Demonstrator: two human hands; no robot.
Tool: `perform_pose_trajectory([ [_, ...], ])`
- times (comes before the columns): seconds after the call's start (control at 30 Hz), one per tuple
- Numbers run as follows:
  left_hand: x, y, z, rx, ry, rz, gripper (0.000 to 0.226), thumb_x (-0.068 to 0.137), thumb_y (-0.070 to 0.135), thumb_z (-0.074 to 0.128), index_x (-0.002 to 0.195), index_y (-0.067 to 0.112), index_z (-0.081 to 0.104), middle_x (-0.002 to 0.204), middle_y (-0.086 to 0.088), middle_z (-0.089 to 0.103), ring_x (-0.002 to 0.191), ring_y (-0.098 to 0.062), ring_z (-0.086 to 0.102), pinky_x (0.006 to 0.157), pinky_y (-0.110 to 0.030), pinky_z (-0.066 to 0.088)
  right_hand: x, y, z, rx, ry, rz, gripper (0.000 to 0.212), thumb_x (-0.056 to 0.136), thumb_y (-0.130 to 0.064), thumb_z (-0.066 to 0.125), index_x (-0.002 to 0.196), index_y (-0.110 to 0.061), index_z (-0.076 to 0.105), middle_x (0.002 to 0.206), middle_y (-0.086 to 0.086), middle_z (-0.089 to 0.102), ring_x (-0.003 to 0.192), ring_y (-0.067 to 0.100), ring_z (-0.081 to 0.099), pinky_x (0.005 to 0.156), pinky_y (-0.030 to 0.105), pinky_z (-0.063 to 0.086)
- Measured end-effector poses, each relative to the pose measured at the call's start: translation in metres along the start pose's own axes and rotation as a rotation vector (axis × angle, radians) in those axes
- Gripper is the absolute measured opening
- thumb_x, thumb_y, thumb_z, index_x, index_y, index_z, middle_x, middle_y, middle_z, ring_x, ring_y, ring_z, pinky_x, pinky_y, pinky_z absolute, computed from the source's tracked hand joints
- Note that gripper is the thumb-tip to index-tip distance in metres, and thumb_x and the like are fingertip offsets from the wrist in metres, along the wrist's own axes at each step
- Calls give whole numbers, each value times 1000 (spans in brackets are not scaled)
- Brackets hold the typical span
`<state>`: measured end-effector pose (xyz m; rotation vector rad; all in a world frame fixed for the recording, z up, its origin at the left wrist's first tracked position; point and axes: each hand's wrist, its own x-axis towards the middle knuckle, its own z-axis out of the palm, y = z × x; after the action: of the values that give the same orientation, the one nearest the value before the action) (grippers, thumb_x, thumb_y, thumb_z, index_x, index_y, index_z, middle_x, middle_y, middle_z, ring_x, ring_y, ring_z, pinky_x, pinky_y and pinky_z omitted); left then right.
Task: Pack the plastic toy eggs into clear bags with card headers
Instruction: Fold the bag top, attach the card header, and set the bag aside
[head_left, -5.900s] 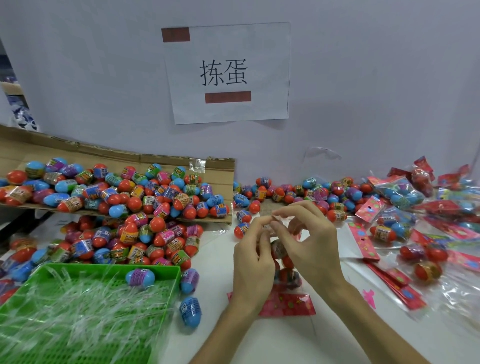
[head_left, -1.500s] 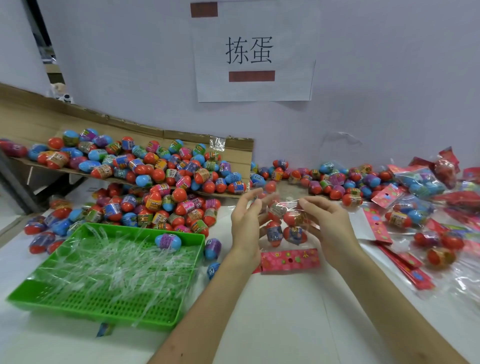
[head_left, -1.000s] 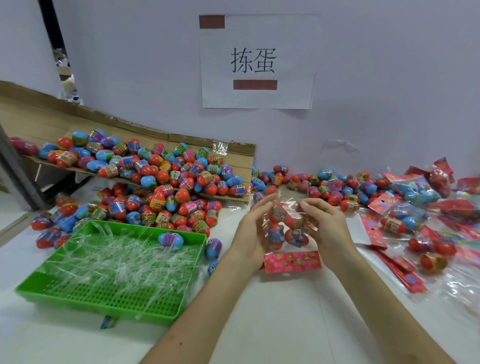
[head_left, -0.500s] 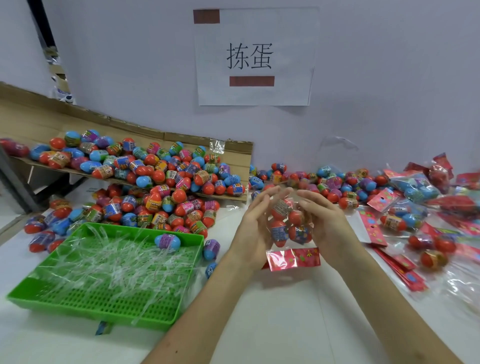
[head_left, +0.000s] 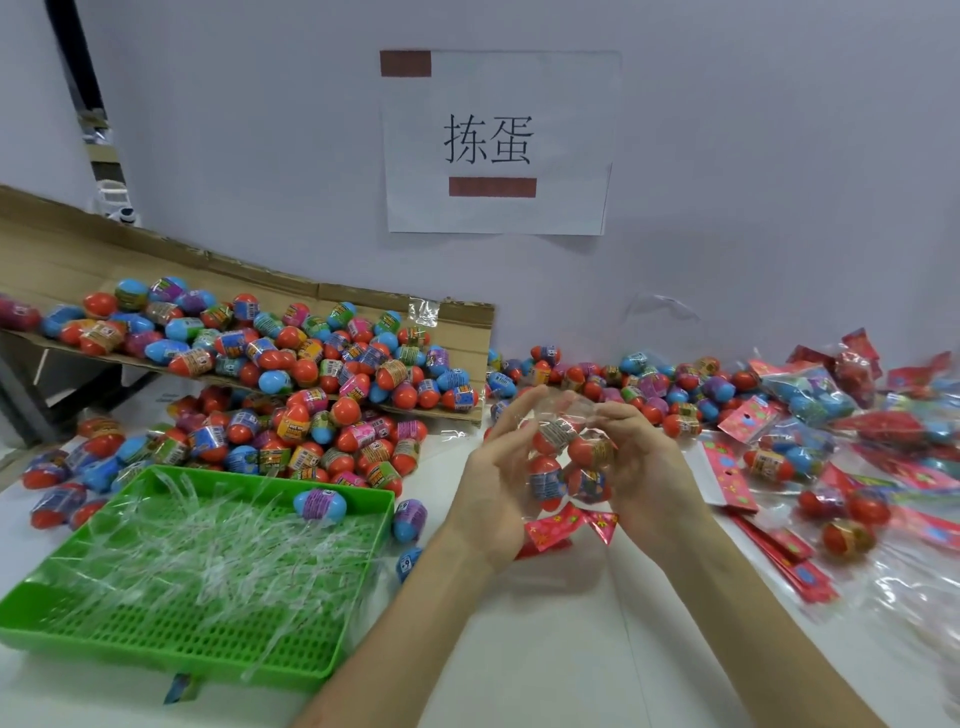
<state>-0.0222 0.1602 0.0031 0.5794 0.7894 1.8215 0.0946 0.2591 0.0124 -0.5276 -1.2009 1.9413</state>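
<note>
A clear bag (head_left: 569, 460) with several red and blue toy eggs inside hangs above the white table between my two hands. Its red card header (head_left: 566, 526) dangles at the bottom, creased. My left hand (head_left: 498, 467) is against the bag's left side, fingers nearly straight and pointing up. My right hand (head_left: 644, 467) grips the bag's right side and pinches the clear plastic at the top. Loose eggs (head_left: 311, 364) are heaped on a cardboard sheet and on the table at the left.
A green perforated tray (head_left: 171, 634) with clear plastic strips and one blue egg (head_left: 319, 505) sits at front left. Filled bags and red header cards (head_left: 810, 415) cover the right side. More loose eggs (head_left: 649, 384) line the wall. A paper sign (head_left: 496, 143) hangs above.
The bag has risen slightly off the table and its header card has folded and twisted beneath it. Both hands stay at its sides, the right now pinching the top plastic.
</note>
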Motion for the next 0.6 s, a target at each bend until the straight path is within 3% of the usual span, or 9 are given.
perform_pose_trajectory([
  [0.2,-4,4,3,-39,-47,16,23,92,31,55,83,29,76,132,-4,71,116,-19,71,81,-31,60,-2,-2,2,-34,-12,-5,46,101,-6,42,78,-24,78,88,2,73,82,16,68,76,34,52],
  [0.37,-3,3,-3,-82,-127,29,39,101,17,37,70,20,61,139,-12,66,126,-28,65,93,-37,59,-4,-4,4,-20,-57,-5,41,97,-5,41,67,-21,64,89,6,61,82,20,59,70,34,45],
  [0.47,-1,1,-4,-96,-140,14,37,100,15,35,69,16,55,142,-17,62,134,-35,58,113,-49,44,-5,-4,3,1,-91,7,28,89,-6,44,66,-18,55,90,7,62,84,20,62,70,34,48],
  [0.53,0,-1,-5,-111,-148,-8,35,100,15,34,71,15,53,138,-19,64,130,-37,60,110,-52,44,-6,-4,3,67,-128,18,20,82,-10,48,64,-16,53,88,6,65,85,21,67,72,34,52],
  [0.6,-1,-4,-5,-141,-175,-28,31,98,15,35,71,14,51,117,-18,72,110,-33,69,92,-45,54,-7,-4,3,145,-168,24,21,79,-9,47,59,-14,52,90,9,67,86,24,68,73,36,55],
])
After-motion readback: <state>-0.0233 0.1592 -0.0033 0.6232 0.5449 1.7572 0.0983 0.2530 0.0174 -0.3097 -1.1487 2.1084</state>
